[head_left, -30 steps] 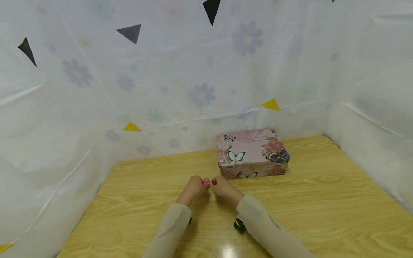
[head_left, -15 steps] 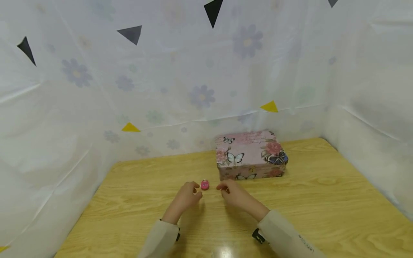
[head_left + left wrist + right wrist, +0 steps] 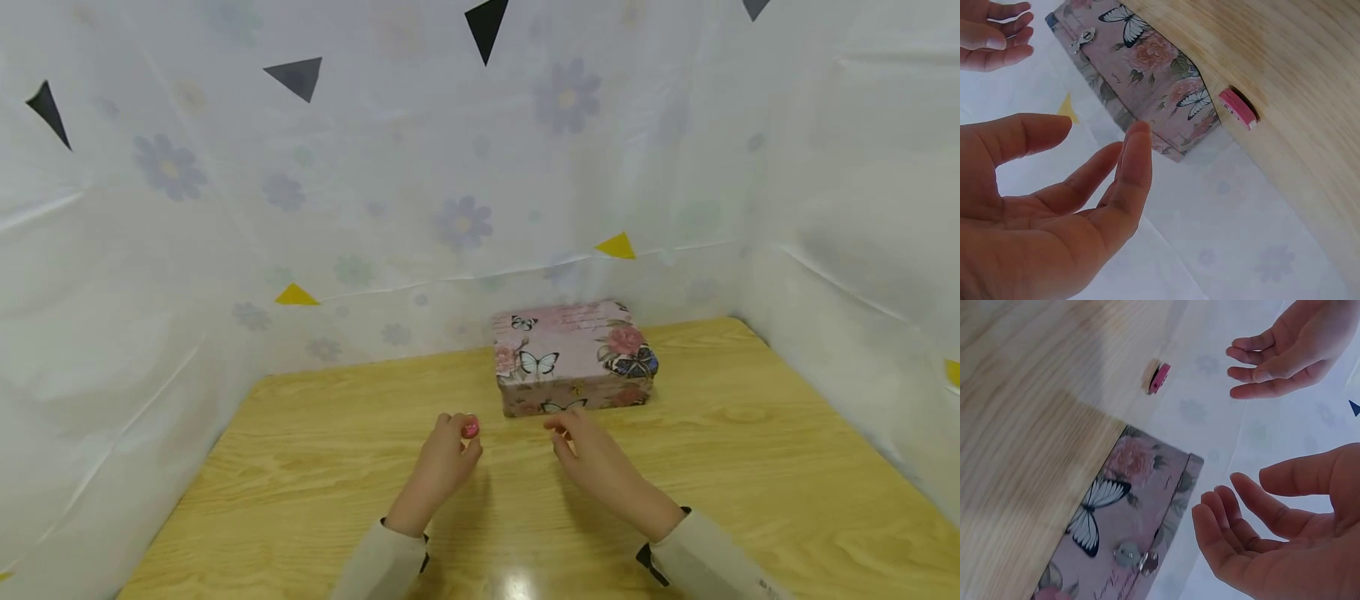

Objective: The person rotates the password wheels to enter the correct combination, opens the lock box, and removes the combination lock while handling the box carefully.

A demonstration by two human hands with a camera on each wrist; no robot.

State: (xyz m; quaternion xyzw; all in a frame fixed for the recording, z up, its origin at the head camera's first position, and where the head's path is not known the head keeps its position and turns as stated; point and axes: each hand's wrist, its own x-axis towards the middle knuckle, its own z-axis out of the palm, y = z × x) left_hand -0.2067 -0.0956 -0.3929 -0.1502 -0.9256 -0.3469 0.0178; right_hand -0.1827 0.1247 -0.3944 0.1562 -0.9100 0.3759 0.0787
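Note:
A small pink padlock (image 3: 471, 428), with what look like number dials on its face, lies on the wooden table. In the left wrist view the padlock (image 3: 1238, 109) is apart from my left hand (image 3: 1066, 212), whose fingers are loosely curved around nothing. From the head view, that left hand (image 3: 441, 460) overlaps the padlock's left side. My right hand (image 3: 603, 477) hovers further right, its fingers relaxed and holding nothing. Just behind it stands a pink lidded box (image 3: 573, 358) printed with butterflies and roses. A metal clasp (image 3: 1135, 557) shows on the box's front in the right wrist view.
The wood-grain table (image 3: 337, 483) runs back to a white flower-printed sheet (image 3: 405, 167), which also hangs along both sides. Black and yellow triangles mark the sheet. The box sits near the table's back edge.
A second ago both hands met at the padlock, its pink body between the left fingers. Now it lies on the table; the hands have drawn apart, the right one moving right.

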